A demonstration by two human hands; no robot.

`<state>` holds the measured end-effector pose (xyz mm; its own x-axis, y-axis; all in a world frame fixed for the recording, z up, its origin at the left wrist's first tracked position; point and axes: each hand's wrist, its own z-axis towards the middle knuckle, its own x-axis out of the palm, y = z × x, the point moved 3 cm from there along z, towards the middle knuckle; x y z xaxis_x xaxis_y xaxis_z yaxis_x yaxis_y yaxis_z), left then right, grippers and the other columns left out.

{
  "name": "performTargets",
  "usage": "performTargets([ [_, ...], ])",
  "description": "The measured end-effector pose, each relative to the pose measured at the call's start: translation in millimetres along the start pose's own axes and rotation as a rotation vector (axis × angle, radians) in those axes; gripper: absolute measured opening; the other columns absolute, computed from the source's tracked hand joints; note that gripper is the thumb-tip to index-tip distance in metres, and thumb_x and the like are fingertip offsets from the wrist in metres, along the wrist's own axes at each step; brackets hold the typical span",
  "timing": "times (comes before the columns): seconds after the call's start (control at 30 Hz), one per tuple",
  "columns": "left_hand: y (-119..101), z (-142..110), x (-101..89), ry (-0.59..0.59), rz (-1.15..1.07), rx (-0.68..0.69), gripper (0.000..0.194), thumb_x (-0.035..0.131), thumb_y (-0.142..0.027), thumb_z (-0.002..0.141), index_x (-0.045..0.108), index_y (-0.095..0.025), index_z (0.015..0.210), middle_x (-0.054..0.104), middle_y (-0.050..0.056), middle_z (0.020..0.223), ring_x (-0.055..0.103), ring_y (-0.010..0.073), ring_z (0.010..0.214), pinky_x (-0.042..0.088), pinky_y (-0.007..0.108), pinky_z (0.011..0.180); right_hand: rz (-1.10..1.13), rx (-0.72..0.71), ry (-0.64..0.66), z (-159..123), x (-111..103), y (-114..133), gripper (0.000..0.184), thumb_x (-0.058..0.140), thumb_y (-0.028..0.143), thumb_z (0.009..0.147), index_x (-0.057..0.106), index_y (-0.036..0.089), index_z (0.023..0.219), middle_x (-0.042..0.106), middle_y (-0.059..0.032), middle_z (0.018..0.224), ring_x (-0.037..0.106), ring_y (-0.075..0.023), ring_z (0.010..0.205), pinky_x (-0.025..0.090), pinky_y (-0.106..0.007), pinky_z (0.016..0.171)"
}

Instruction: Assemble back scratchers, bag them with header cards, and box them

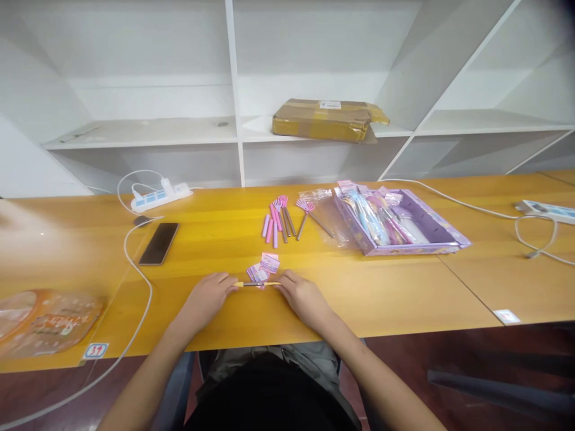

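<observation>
Between my two hands a yellow back scratcher with a metal rod (257,284) is held level, just above the table. My left hand (214,292) is closed on its left yellow end. At the other end, my right hand (302,293) pinches the yellow tip; fingers partly cover both ends. Behind it lie several small pink and purple cards (265,267). Farther back are pink and purple handle tubes (272,227) and pink hand-shaped scratcher heads on metal rods (287,216). Another pink scratcher head (305,206) lies to their right.
A purple tray (431,246) holds several bagged scratchers, with clear plastic bags (335,230) beside it. To the left are a phone (159,243), a power strip (162,197) with a trailing white cable, and an orange package (49,323). A taped cardboard box (323,120) sits on the shelf.
</observation>
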<state>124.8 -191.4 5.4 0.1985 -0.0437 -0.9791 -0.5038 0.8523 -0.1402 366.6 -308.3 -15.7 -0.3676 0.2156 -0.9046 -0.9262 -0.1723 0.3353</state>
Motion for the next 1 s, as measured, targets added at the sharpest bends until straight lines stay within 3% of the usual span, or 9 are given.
performTargets([
  [0.1, 16.9, -0.8, 0.4, 0.018, 0.033, 0.024, 0.027, 0.047, -0.031, 0.111, 0.072, -0.021, 0.111, 0.073, 0.006, 0.1, 0.064, 0.022, 0.093, 0.048, 0.034, 0.085, -0.074, -0.005, -0.003, -4.8, -8.4, -11.3, 0.028, 0.045, 0.032, 0.113, 0.07, 0.021, 0.107, 0.071, -0.0066, 0.099, 0.071, -0.0183, 0.079, 0.051, -0.027, 0.065],
  [0.23, 43.4, -6.0, -9.3, -0.046, 0.108, 0.026, 0.026, 0.049, -0.031, 0.11, 0.074, -0.022, 0.112, 0.075, 0.007, 0.099, 0.062, 0.023, 0.092, 0.044, 0.035, 0.085, -0.14, 0.019, -0.101, -18.3, -36.0, -43.7, 0.029, 0.045, 0.035, 0.114, 0.071, 0.021, 0.112, 0.075, -0.0065, 0.098, 0.073, -0.0182, 0.077, 0.049, -0.027, 0.065],
  [0.4, 56.2, -12.6, -28.4, -0.12, 0.137, 0.105, 0.027, 0.048, -0.026, 0.109, 0.075, -0.023, 0.115, 0.078, 0.007, 0.097, 0.061, 0.024, 0.089, 0.038, 0.037, 0.078, -0.235, -0.057, -0.205, -42.2, -68.6, -81.0, 0.031, 0.049, 0.038, 0.113, 0.072, 0.019, 0.104, 0.079, -0.0058, 0.093, 0.075, -0.0183, 0.077, 0.048, -0.027, 0.068],
  [0.57, 106.7, -36.0, -48.9, -0.204, 0.138, -0.008, 0.027, 0.05, -0.027, 0.106, 0.076, -0.026, 0.113, 0.081, 0.007, 0.101, 0.062, 0.0255, 0.093, 0.038, 0.038, 0.079, -0.398, 0.03, -0.428, -87.6, -112.5, -147.0, 0.032, 0.053, 0.04, 0.11, 0.077, 0.021, 0.104, 0.082, -0.0063, 0.094, 0.076, -0.0191, 0.075, 0.048, -0.027, 0.067],
  [0.63, 124.2, -47.2, -49.6, -0.211, 0.104, -0.032, 0.026, 0.052, -0.028, 0.104, 0.078, -0.027, 0.109, 0.081, 0.005, 0.098, 0.063, 0.0255, 0.092, 0.039, 0.036, 0.079, -0.415, 0.062, -0.444, -109.6, -123.8, -176.7, 0.035, 0.052, 0.044, 0.11, 0.078, 0.021, 0.102, 0.083, -0.0069, 0.094, 0.077, -0.0207, 0.077, 0.05, -0.027, 0.067],
  [0.73, 127.3, -55.9, -38.2, -0.139, 0.056, -0.013, 0.028, 0.05, -0.029, 0.105, 0.078, -0.026, 0.109, 0.081, 0.006, 0.098, 0.063, 0.026, 0.092, 0.044, 0.037, 0.083, -0.421, 0.145, -0.441, -135.1, -125.7, -205.0, 0.039, 0.049, 0.047, 0.11, 0.077, 0.021, 0.103, 0.082, -0.0072, 0.094, 0.078, -0.0214, 0.076, 0.05, -0.027, 0.064],
  [0.83, 119.5, -58.1, -28.0, -0.093, 0.029, 0.003, 0.029, 0.05, -0.03, 0.105, 0.077, -0.024, 0.112, 0.08, 0.007, 0.1, 0.063, 0.0262, 0.092, 0.047, 0.038, 0.085, -0.408, 0.209, -0.43, -149.1, -119.7, -211.4, 0.041, 0.047, 0.05, 0.109, 0.077, 0.022, 0.105, 0.083, -0.0075, 0.096, 0.078, -0.0216, 0.074, 0.05, -0.028, 0.06],
  [1.0, 128.5, -66.2, -36.9, -0.127, -0.001, -0.008, 0.029, 0.05, -0.032, 0.106, 0.078, -0.026, 0.111, 0.079, 0.006, 0.097, 0.063, 0.0255, 0.092, 0.05, 0.038, 0.086, -0.373, 0.324, -0.468, -168.5, -128.2, -221.2, 0.041, 0.047, 0.055, 0.107, 0.077, 0.028, 0.103, 0.083, -0.0091, 0.103, 0.079, -0.0242, 0.08, 0.054, -0.033, 0.067],
])
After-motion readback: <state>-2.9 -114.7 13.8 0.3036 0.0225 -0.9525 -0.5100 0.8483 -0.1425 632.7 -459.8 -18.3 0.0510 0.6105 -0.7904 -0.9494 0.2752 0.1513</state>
